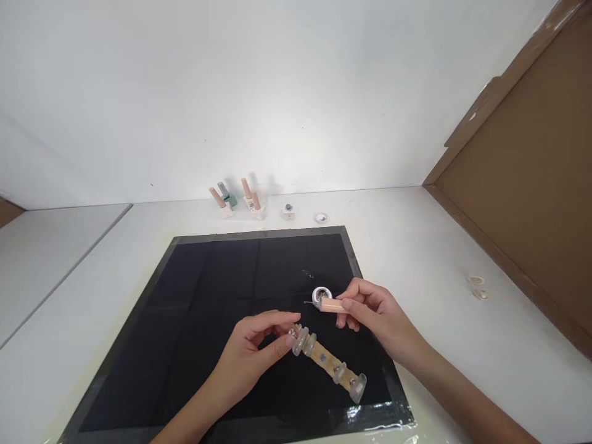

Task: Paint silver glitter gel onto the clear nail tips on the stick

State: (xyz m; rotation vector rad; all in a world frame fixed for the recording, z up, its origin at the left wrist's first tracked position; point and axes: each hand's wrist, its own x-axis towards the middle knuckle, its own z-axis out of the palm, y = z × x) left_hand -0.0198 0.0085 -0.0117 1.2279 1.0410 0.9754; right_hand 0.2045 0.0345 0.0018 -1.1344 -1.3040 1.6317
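OK, right hand (377,314) grips peach-handled brush (332,305); left hand (252,342) pinches end of tan stick (330,365) bearing glossy translucent pieces (357,388), blue dot (322,357).

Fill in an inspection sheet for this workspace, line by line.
Surface: grey-bordered black mat on white table.
Job's things: pale strip bearing clear pieces; thin-tipped, peach-handled applicator; round white pot.
Clutter: capped nail polish bottles, small white container and shallow white dish beyond mat; two small round pieces at right.
Grip: left hand holds strip's left end; right hand holds applicator.
Cables: nothing seen.
Surroundings: white wall; brown cardboard panel at right.
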